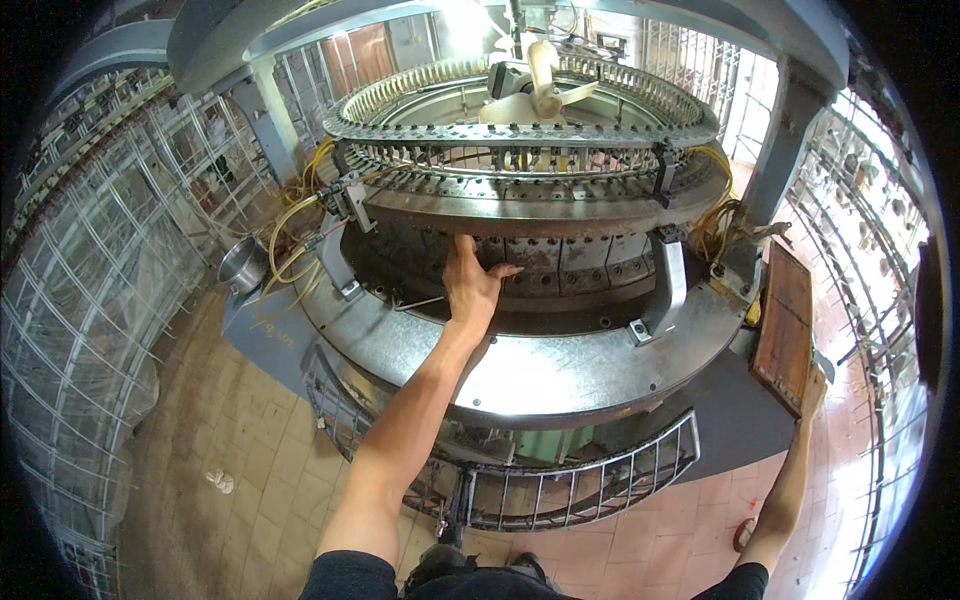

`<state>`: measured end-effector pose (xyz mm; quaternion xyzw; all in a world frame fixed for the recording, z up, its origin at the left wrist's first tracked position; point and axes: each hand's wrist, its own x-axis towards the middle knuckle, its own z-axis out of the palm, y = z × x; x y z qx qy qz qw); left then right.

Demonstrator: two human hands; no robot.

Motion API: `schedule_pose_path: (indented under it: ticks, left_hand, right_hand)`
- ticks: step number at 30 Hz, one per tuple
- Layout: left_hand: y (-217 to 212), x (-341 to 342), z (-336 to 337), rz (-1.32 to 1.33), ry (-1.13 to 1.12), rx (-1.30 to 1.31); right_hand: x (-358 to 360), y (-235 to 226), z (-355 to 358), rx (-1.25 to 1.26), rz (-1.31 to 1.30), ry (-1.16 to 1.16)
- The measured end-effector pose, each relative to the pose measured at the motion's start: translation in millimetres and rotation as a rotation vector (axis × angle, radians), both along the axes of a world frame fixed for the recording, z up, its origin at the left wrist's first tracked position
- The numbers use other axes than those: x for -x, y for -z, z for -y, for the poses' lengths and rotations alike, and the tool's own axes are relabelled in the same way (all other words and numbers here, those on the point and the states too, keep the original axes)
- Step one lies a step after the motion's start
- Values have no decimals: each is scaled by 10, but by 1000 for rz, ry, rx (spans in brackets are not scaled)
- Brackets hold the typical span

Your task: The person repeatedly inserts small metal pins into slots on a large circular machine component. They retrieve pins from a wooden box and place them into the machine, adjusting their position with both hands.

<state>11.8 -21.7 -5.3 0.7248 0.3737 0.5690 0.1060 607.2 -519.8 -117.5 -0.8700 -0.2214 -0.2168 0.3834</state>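
A large circular knitting machine (560, 370) fills the middle of the view, with a shiny steel table ring and a rusty brown ring (540, 212) above it. My left hand (470, 285) reaches up over the steel ring. Its fingers are spread and lie against the dark cam blocks (560, 262) just under the rusty ring, holding nothing. My right hand (814, 386) is stretched out to the right and grips the lower corner of a wooden board (785, 318) fixed to the machine's side. The board hides part of that hand.
Yellow hoses (288, 235) and a metal cup (243, 265) sit at the machine's left. A small fan (535, 90) tops the needle ring. Wire mesh guards (90, 290) curve around left and right, with a wire gate (585, 485) below the table. The floor (240, 440) is tiled.
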Motion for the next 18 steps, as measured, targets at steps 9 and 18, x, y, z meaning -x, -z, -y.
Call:
schedule_pose_path:
  ticks: [9, 18]
  left_hand:
    - [0, 23, 33, -37, -15, 49]
    - [-43, 44, 60, -90, 19, 113]
  right_hand:
    - [-190, 83, 62, 135, 11, 13]
    - [-199, 102, 84, 45, 32, 31]
